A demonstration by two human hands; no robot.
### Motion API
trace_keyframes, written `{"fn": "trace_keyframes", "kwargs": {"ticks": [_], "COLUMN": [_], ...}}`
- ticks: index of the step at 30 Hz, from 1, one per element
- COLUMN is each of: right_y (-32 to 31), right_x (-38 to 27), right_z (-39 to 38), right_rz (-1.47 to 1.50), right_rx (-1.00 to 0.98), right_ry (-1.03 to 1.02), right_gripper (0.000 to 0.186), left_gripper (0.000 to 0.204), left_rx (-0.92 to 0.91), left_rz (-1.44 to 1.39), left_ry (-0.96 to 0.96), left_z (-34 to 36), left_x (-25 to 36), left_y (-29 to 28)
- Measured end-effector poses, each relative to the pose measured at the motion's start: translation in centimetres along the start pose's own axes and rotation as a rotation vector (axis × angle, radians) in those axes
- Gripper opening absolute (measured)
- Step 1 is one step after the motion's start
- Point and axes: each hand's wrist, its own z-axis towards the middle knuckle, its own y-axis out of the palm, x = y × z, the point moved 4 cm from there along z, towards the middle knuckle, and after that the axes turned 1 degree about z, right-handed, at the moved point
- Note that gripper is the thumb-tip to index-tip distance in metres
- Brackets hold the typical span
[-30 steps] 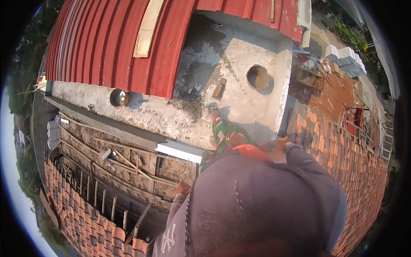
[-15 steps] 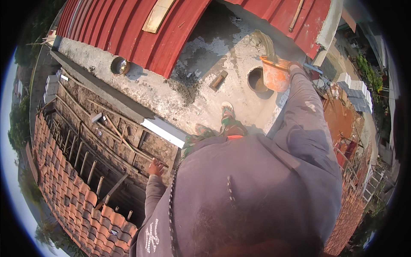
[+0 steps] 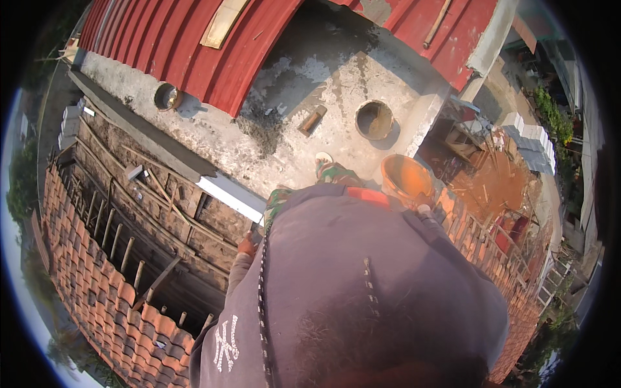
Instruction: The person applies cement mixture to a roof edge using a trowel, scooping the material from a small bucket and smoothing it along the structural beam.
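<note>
My right hand [image 3: 424,211] holds an orange bucket [image 3: 406,180] by its rim, close against my right side. The bucket's mouth faces up and its inside shows orange. At my left side hangs my left hand [image 3: 247,244], small in the picture, beside the pale edge of the slab; its fingers are too indistinct to read. Ahead of my feet, a round bucket [image 3: 374,120] with greyish contents stands on the concrete slab [image 3: 291,155]. A short wooden block [image 3: 312,121] lies left of it. Dark wet streaks mark the concrete beyond.
Red corrugated roofing sheets [image 3: 194,48] cover the far side, with a plank [image 3: 224,24] on top. A small pail [image 3: 167,97] stands at their edge. To the left, the slab drops to an open roof frame and clay tiles [image 3: 97,284]. Grey blocks [image 3: 527,139] are stacked lower right.
The orange bucket, earlier tipped out ahead and pouring grey liquid onto the slab, is now back beside my body. My right arm has drawn in; my left hand has moved slightly.
</note>
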Motion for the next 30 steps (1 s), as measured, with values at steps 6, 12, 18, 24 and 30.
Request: {"fn": "trace_keyframes", "kwargs": {"ticks": [6, 12, 18, 24, 30], "right_y": [-0.2, 2.9, -3.9, -7.0, -4.7], "right_x": [5.9, -11.5, -30.7, -28.8, -9.4], "right_z": [4.6, 5.0, -4.4, -5.6, -5.5], "right_rz": [-0.527, -1.231, -0.309, -0.082, 0.208], "right_rx": [-0.237, -0.142, 0.217, 0.273, 0.376], "right_ry": [0.096, -0.453, -0.578, -0.552, -0.268], "right_gripper": [0.045, 0.031, 0.041, 0.056, 0.06], "left_gripper": [0.068, 0.068, 0.066, 0.065, 0.069], "left_rx": [0.009, 0.059, -0.107, -0.174, -0.147], "left_rz": [-0.083, 0.033, 0.275, 0.596, 0.694], "left_ry": [0.04, 0.21, 0.38, 0.516, 0.38], "left_z": [1.1, -0.1, 1.5, 2.3, 3.1], "left_x": [9.1, 17.1, 19.9, 18.5, 17.8], "left_y": [-1.5, 0.9, 6.2, 4.4, -0.2]}}
